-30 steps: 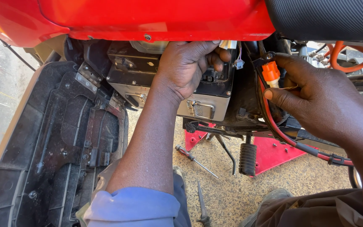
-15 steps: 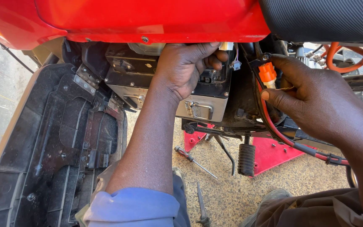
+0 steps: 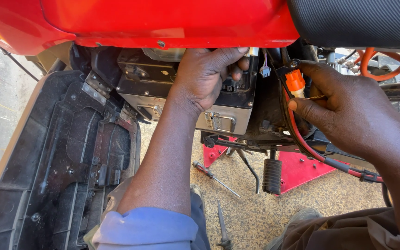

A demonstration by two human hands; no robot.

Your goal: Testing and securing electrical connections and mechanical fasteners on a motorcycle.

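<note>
- Up close, the left hand (image 3: 204, 76) lies palm-down over the top of a metal battery box (image 3: 195, 104), its fingers (image 3: 230, 55) curled over the far upper edge of the box, close together, with the tips pressing under the red body panel (image 3: 163, 23). Whether they grip anything behind the edge cannot be told.
- The right hand (image 3: 348, 109) pinches an orange connector (image 3: 295, 82) between thumb and forefinger; the other fingers fold in behind it.
- A red cable (image 3: 309, 148) runs down from the orange connector, curves under the right hand and joins a black cable toward the lower right.
- A small white plug (image 3: 265, 71) on thin wires hangs between the two hands, just beside the fingertips of the left hand.
- The battery box sits in the open frame under the red body panel, with a metal latch (image 3: 218, 121) on its front face below the left wrist.
- A black ribbed seat (image 3: 357, 21) meets the red panel at the upper right.
- A black plastic side cover (image 3: 70, 157) lies open at the left, inner side up.
- On the gravel ground (image 3: 255, 208) lie a screwdriver (image 3: 215, 177) and a second dark tool (image 3: 222, 227); a black footpeg (image 3: 271, 176) hangs above a red stand (image 3: 302, 169).
- Orange coiled cables (image 3: 385, 58) show at the far right.
</note>
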